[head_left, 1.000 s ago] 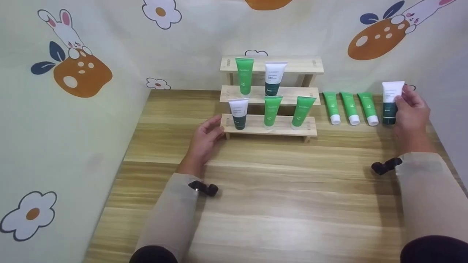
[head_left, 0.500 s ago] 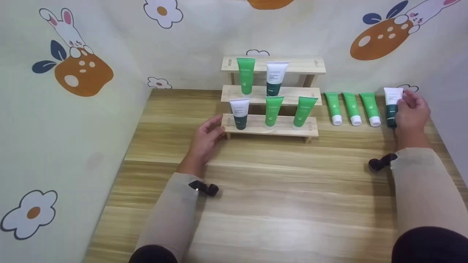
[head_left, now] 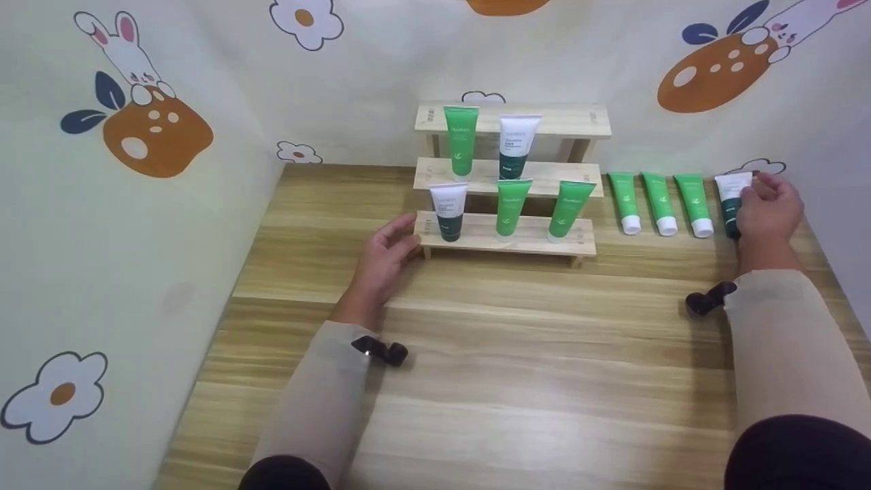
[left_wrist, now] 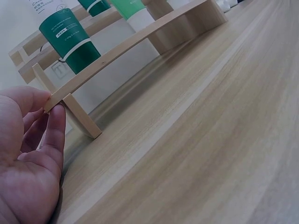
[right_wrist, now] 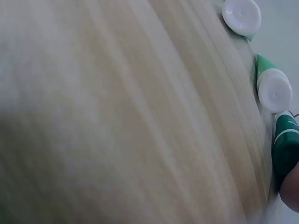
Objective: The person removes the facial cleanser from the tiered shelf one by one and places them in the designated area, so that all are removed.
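My left hand pinches the left end of the lowest step of a three-step wooden display rack. The left wrist view shows thumb and finger at the corner of that board. At the far right, my right hand holds a white and dark green squeeze tube low at the table, its cap end towards me. In the right wrist view only its dark green end and a fingertip show. Three green tubes with white caps lie in a row to its left.
The rack's lowest step bears one white and dark green tube and two green tubes. On the middle step stand a green tube and a white and dark green one. A patterned backdrop rises behind the wood-grain table.
My right hand has lowered the white and dark green tube from nearly upright to a leaning-back pose beside the green row. The left hand keeps its place on the rack.
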A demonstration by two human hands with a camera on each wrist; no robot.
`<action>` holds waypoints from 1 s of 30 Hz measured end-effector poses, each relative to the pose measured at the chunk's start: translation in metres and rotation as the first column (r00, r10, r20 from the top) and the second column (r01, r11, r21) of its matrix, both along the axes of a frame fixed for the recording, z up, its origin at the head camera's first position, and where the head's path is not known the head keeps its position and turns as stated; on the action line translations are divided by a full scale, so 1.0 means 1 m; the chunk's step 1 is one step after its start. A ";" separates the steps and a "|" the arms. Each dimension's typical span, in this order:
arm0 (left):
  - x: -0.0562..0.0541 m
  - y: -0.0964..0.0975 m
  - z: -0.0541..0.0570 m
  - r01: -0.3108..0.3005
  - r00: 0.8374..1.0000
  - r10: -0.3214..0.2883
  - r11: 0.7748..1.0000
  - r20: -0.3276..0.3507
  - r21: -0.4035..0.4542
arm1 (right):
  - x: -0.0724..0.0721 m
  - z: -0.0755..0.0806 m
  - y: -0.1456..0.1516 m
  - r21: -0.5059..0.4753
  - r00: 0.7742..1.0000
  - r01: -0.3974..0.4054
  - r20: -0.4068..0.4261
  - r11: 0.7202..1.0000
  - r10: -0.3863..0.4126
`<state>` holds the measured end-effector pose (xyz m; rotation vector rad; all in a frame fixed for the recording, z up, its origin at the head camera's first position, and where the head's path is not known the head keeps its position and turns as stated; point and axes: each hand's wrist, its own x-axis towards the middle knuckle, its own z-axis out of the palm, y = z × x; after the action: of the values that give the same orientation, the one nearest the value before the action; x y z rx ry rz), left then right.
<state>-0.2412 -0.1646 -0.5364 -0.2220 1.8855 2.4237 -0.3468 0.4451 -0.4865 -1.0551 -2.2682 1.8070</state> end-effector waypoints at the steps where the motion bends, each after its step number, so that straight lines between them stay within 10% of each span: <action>1: 0.000 0.000 0.000 0.000 1.000 0.000 1.000 -0.001 -0.003 | 0.000 0.000 0.000 0.002 1.000 0.001 -0.003 1.000 -0.001; 17: -0.001 0.000 -0.002 0.003 1.000 -0.003 1.000 -0.008 0.007 | 0.009 0.007 -0.001 -0.054 0.993 0.094 -0.071 0.994 -0.098; 30: -0.001 -0.001 -0.002 0.005 1.000 -0.005 1.000 0.006 -0.002 | 0.025 0.044 -0.044 -0.164 0.936 0.022 -0.343 0.986 -0.079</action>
<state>-0.2424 -0.1652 -0.5386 -0.2244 1.8843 2.4153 -0.3214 0.4007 -0.4425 -0.7276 -1.9022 1.9932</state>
